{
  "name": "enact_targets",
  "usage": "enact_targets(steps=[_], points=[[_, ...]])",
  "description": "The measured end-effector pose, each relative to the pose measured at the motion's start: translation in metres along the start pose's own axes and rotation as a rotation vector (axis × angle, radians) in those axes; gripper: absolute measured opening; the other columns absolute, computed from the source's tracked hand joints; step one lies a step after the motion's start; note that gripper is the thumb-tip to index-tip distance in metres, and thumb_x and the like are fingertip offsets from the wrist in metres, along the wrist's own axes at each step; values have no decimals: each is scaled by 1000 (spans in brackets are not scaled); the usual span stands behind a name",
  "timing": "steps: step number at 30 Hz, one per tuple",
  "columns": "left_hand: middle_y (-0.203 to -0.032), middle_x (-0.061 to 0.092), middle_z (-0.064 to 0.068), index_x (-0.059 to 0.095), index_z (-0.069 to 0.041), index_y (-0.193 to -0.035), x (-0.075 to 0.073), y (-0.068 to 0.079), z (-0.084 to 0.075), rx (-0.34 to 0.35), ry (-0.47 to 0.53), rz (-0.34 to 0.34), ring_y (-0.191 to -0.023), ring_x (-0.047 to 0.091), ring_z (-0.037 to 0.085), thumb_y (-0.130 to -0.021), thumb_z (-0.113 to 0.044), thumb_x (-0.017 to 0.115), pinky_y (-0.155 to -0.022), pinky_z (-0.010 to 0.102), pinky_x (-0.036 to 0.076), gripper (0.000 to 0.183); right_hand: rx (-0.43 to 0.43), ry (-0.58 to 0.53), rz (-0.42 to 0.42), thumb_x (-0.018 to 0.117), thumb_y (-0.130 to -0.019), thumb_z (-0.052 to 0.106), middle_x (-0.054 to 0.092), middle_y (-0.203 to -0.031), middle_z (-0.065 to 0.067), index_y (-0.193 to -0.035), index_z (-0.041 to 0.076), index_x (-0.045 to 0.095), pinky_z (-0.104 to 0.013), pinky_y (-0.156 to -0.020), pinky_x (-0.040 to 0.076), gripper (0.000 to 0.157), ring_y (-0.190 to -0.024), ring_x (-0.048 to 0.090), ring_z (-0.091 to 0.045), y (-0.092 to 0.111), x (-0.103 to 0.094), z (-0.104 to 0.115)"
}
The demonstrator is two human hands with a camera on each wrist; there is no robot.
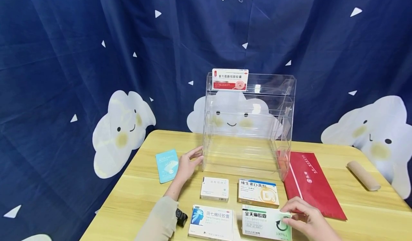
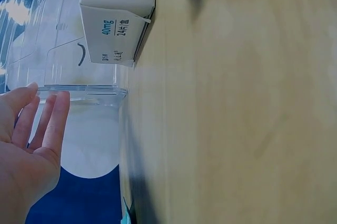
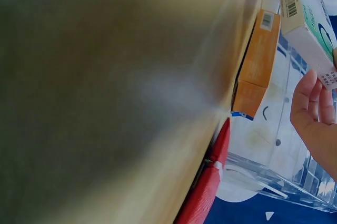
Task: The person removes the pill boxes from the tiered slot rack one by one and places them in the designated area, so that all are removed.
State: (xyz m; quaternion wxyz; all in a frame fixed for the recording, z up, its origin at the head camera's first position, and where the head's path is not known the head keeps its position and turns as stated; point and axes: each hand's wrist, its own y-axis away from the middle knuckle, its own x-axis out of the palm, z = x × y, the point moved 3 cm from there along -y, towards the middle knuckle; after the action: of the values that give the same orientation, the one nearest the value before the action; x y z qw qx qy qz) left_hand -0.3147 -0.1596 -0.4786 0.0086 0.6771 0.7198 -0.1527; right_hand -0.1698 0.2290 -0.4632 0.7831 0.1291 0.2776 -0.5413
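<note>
My right hand [image 1: 307, 219] grips the right end of a white-and-green medicine box [image 1: 265, 224], thumb on its printed face. In the right wrist view the medicine box [image 3: 308, 29] is tilted and raised off the table. My left hand [image 1: 188, 166] reaches to the left side of a clear acrylic tiered rack [image 1: 248, 162]. Its fairly straight fingertips touch the rack's side edge in the left wrist view. A white-and-red medicine box [image 1: 230, 80] stands in the rack's top tier, at the left.
In front of the rack lie a small white box [image 1: 215, 188], an orange-and-white vitamin D box [image 1: 258, 192] and a white-and-blue box [image 1: 210, 222]. A light-blue packet [image 1: 167, 166] lies left, a red envelope [image 1: 313, 183] right, with a cardboard tube [image 1: 363, 176] beyond it.
</note>
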Motion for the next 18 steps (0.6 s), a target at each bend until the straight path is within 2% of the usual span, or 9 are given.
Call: enact_targets(steps=[5,7,13,18], points=[[-127,66,17,62,-12,-132,0,0,0,8,-5,6,-113,67,33,-89,-3,67,-79,20,62,44,-66,-19,32,72,-87,12,64,-99,10,-105,14,69,-14,-68,56,18,-88,57,1,1,4,-8],[-128,66,17,62,-12,-132,0,-1,0,16,-12,7,-113,67,33,-90,-3,67,-78,20,62,44,-63,-15,42,72,-87,13,64,-99,9,-104,15,69,-14,-68,56,18,-87,57,1,0,4,-10],[-126,66,20,62,-9,-131,0,-1,-2,55,-12,9,-112,67,35,-90,-3,67,-78,21,63,43,85,17,112,73,-87,26,62,-103,2,-107,12,65,-12,-72,57,26,-86,55,3,-4,6,-14],[-125,65,24,60,-7,-133,-1,-1,-1,43,19,18,-114,65,38,-89,-4,68,-80,23,63,44,160,19,145,72,-88,29,61,-104,-3,-108,10,63,-11,-71,55,29,-85,53,3,-6,9,-17]])
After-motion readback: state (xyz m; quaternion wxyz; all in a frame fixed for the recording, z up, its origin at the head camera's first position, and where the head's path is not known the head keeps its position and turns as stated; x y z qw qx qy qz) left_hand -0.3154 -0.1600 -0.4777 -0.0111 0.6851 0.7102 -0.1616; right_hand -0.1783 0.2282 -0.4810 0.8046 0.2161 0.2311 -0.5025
